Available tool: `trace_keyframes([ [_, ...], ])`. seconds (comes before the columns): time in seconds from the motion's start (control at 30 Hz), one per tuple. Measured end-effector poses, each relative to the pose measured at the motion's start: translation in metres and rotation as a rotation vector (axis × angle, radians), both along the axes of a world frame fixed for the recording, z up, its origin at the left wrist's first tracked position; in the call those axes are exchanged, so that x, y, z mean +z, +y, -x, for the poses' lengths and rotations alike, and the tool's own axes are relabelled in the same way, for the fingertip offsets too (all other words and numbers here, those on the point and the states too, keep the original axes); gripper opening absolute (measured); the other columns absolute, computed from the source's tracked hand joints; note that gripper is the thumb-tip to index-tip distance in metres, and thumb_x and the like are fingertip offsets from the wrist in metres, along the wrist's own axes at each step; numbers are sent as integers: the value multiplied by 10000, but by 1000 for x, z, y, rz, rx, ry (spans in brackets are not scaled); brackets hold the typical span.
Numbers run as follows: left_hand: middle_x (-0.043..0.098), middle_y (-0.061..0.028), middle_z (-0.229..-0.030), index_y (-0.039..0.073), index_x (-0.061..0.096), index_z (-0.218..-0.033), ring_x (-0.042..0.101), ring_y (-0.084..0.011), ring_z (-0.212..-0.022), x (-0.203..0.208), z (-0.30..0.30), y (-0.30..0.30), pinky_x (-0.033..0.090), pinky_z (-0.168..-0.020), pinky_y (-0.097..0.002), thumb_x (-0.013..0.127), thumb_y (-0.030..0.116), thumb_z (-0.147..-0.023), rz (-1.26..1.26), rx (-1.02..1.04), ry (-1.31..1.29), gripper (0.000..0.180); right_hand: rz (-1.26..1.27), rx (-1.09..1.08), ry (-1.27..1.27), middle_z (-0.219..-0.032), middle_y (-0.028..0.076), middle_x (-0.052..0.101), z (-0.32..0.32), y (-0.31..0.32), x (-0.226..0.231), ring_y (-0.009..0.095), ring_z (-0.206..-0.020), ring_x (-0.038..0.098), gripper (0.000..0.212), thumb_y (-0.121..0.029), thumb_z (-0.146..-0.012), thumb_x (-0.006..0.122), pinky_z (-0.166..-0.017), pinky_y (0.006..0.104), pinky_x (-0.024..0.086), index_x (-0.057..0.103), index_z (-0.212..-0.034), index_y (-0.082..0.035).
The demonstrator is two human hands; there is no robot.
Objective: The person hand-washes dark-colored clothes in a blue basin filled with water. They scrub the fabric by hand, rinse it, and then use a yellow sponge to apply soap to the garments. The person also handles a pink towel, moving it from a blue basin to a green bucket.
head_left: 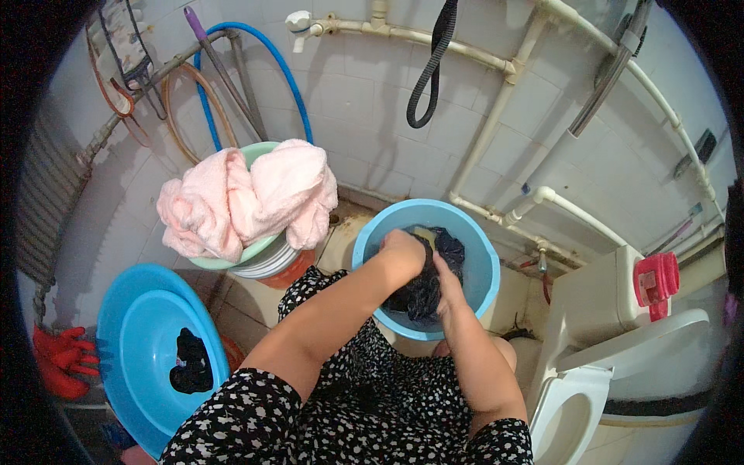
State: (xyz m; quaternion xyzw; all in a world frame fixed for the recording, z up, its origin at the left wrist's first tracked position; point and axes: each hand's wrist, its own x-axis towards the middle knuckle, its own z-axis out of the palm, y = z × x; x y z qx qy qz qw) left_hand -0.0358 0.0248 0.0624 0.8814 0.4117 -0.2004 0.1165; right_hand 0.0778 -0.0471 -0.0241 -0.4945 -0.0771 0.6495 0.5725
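Observation:
Between my knees stands a light blue basin (487,271), with a wet-looking bundle of black cloth (422,298) inside it. My left hand (404,252) reaches in from the left, its fingers curled down into the cloth and partly hidden. On the other side of the bundle, my right hand (449,285) presses against the cloth and grips it, with most of its fingers tucked out of sight. A small yellowish piece (422,232) shows at the far side of the cloth, close to my left hand; I cannot tell what it is.
Pink towelling (256,194) is heaped on a green basin (263,147) at far left. A larger blue basin (128,341) at left holds a small black garment (191,363), beside red rubber gloves (66,360). A toilet (570,411) stands at right. Pipes (496,124) run along the wall.

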Motion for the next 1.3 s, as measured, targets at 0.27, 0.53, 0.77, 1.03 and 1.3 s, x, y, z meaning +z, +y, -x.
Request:
trace_keyframes([
  [0.27, 528, -182, -1109, -27, 341, -1287, 535, -266, -999, -27, 3, -12, 407, -899, -379, 644, 180, -710, 539, 664, -1667, 684, -261, -159, 349, -1037, 84, 604, 0, 16, 55, 248, -902, 588, 452, -473, -836, 533, -807, 402, 468, 566, -1093, -104],
  [0.53, 373, -222, -1290, -51, 413, -1238, 420, -263, -1156, -27, -35, -19, 308, -996, -353, 628, 155, -751, -13, 517, -1431, 571, -274, -660, -95, -1008, 113, 567, 36, 22, 54, 196, -903, 549, 331, -201, -854, 537, -793, 308, 442, 517, -1112, 7],
  [0.77, 541, -112, -1117, -11, 397, -1265, 524, -169, -983, -19, -48, -41, 430, -847, -296, 527, 74, -856, 625, 1004, -1805, 438, -299, -469, -620, -1074, 150, 553, 14, 29, 73, 190, -867, 546, 614, -110, -816, 564, -763, 294, 446, 293, -1360, -20],
  [1.03, 567, -88, -955, 43, 486, -1079, 563, -192, -819, -38, -32, -9, 472, -715, -335, 428, 116, -894, 1065, 1100, -2026, 208, -593, -202, -1017, -1249, 171, 484, 51, -1, 68, 278, -1202, 405, 338, -88, -786, 593, -1012, 389, 279, 523, -1114, -42],
  [1.3, 533, -92, -1083, 76, 476, -1178, 503, -220, -1032, -66, -48, -23, 403, -894, -357, 438, 248, -917, 1173, 1162, -1985, 315, -362, -178, -993, -1183, 152, 534, 24, 14, 62, 251, -1120, 485, 330, -87, -782, 612, -966, 327, 340, 546, -1092, 4],
])
